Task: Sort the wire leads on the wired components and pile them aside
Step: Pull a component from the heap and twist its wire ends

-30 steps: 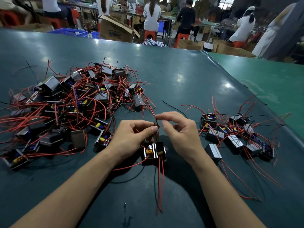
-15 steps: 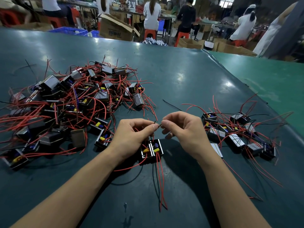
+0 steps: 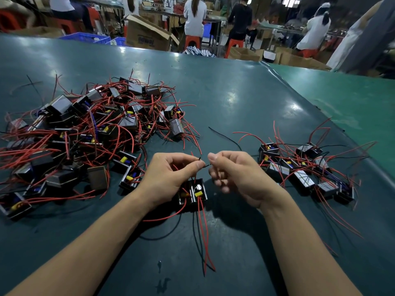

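Lead sorting underway: left hand (image 3: pixel 171 176) and right hand (image 3: pixel 233 174) each pinch the black lead (image 3: pixel 202 163) above the transformer (image 3: pixel 193 192). Next, pile at 3 o'clock (image 3: pixel 303 167).

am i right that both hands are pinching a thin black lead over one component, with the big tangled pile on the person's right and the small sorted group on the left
Not quite: the sides are swapped. The head view shows the big tangled pile on the person's left and the small sorted group on the right. The rest holds: left hand and right hand pinch a thin black lead over one component.
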A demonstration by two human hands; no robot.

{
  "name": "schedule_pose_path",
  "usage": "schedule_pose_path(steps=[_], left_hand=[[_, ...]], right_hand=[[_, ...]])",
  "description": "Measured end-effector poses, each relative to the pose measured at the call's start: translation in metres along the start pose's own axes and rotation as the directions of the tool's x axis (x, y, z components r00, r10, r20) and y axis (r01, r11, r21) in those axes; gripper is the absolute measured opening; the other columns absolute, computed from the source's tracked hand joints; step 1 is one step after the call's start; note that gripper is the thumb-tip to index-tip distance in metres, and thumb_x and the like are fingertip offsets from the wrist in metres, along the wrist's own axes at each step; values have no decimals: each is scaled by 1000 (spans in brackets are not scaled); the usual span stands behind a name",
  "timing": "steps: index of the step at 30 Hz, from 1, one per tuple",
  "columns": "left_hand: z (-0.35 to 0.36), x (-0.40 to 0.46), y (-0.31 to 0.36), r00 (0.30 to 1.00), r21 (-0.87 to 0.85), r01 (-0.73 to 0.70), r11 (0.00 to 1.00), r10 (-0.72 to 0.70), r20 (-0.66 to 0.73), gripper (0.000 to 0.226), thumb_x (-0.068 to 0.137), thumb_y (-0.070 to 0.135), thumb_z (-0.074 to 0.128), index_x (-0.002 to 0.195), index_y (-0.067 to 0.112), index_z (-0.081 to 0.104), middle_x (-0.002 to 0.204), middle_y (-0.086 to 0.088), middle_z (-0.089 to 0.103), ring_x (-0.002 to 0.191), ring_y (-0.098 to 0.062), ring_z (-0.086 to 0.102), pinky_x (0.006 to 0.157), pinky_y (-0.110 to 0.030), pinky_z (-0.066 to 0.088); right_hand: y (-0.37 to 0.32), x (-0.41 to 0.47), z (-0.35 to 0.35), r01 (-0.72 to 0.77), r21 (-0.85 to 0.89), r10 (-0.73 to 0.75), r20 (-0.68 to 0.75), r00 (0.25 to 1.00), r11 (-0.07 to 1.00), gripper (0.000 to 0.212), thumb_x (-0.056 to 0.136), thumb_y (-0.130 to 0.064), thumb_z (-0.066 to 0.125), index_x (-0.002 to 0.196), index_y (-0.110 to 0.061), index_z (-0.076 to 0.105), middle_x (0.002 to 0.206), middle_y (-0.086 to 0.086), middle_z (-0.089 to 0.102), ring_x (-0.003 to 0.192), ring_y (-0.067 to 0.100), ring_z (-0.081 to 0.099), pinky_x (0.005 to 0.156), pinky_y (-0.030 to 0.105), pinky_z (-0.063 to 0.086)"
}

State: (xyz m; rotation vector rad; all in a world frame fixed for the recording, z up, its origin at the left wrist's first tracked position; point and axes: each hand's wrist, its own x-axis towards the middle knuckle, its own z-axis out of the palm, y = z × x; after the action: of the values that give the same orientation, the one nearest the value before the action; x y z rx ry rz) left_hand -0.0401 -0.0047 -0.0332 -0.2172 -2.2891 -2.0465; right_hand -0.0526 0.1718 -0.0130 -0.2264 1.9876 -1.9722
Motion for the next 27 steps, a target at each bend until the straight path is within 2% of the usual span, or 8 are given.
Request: schedule_pose_path(steps=[4, 7, 12, 14, 16, 19, 23, 27], left_hand=[[2, 0, 2, 1000, -10, -27, 1000, 27, 4, 3, 83, 9, 73, 83, 7, 75, 67, 1, 68, 59, -4, 55, 58, -14, 44], [0, 1, 2, 1000, -5, -24, 1000, 23, -19, 6, 84, 8, 73, 85, 3, 75, 62, 7, 65, 56, -2, 53, 57, -13, 43], [-1, -2, 4, 1000, -38, -5, 999, 6, 6, 8, 86, 13, 71, 81, 8, 76, 65, -3, 66, 60, -16, 52, 57, -24, 41], [-1, -3, 5, 999, -49, -14, 999, 16, 35, 9, 87, 12, 69, 82, 8, 76, 71, -3, 73, 63, -16, 58, 59, -22, 45], [1, -4, 6, 997, -24, -35, 999, 37, 67, 9, 88, 10, 68, 87, 6, 76, 76, -5, 76, 67, -13, 67, 63, -18, 50], [1, -5, 5, 996, 36, -43, 998, 40, 79, 8, 88, 11, 69, 85, 10, 76, 65, -1, 72, 59, -8, 65, 56, -20, 50], [0, -4, 2, 992, 170, -111, 979, 99, 81, 10, 88, 10, 69, 84, 13, 78, 65, -2, 71, 55, -9, 60, 54, -28, 48], [0, -4, 0, 986, 226, -150, 963, 128, 111, 12, 89, 12, 69, 86, 19, 78, 68, 2, 72, 58, -9, 63, 58, -26, 49]], right_hand=[[2, 1, 2, -131, 240, 114, 86, 990, 962, 30, 97, -25, 55, 69, -17, 49, 58, -1, 50, 45, 7, 42, 35, 14, 28], [3, 3, 1, -71, 259, 61, 44, 997, 963, 23, 91, -25, 61, 74, -13, 51, 62, 2, 54, 46, 7, 47, 36, 14, 32], [2, 1, -1, 37, 287, -60, 73, 996, 957, 12, 83, -21, 64, 80, -9, 63, 71, 7, 67, 54, 9, 58, 42, 15, 42], [2, 1, -1, 95, 237, -108, 42, 993, 967, 13, 81, -20, 67, 85, -8, 63, 72, 7, 68, 56, 10, 60, 43, 16, 43], [3, 2, 0, 171, 103, -170, -13, 985, 980, 14, 79, -18, 70, 86, -8, 64, 72, 5, 68, 60, 12, 61, 43, 19, 46], [6, 3, 3, 240, -43, -241, -25, 970, 970, 13, 81, -16, 72, 91, -9, 68, 75, 4, 69, 63, 15, 64, 45, 21, 48], [8, 3, 4, 266, -194, -274, -17, 962, 944, 3, 86, -9, 71, 87, -12, 71, 71, 2, 70, 60, 13, 63, 44, 23, 48], [7, 3, 0, 247, -246, -263, -34, 964, 937, 7, 89, -11, 68, 82, -11, 67, 67, 2, 68, 58, 16, 65, 41, 24, 46]])
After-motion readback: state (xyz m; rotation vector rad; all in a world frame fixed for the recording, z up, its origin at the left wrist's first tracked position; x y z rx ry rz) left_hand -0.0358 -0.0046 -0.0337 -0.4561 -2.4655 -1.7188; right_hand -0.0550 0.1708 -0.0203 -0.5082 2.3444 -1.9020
